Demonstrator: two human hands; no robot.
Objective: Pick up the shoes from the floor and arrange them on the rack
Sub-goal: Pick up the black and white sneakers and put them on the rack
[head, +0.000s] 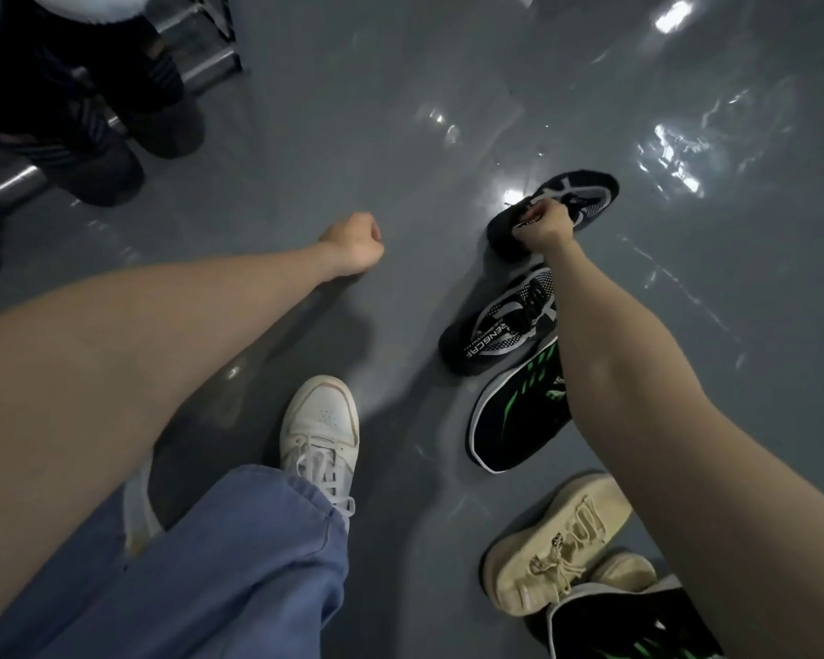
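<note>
My right hand (541, 228) grips the collar of a black-and-white knit sneaker (576, 202) on the grey floor at centre right. Its mate (498, 332), with white lettering, lies just nearer to me. A black sneaker with green stripes (519, 411) lies below that, partly under my right forearm. A cream sneaker (557, 549) and another black-and-green one (624, 620) lie at the lower right. My left hand (355, 244) hovers over the floor at centre, fingers curled, holding nothing. The metal shoe rack (201, 35) stands at the top left with dark shoes (91, 135) on it.
My own foot in a white sneaker (319, 430) and blue trouser leg (239, 563) stand at bottom centre. A white fluffy item (67, 4) sits on the rack's top. Glossy grey floor (353, 111) stretches between the rack and the shoes.
</note>
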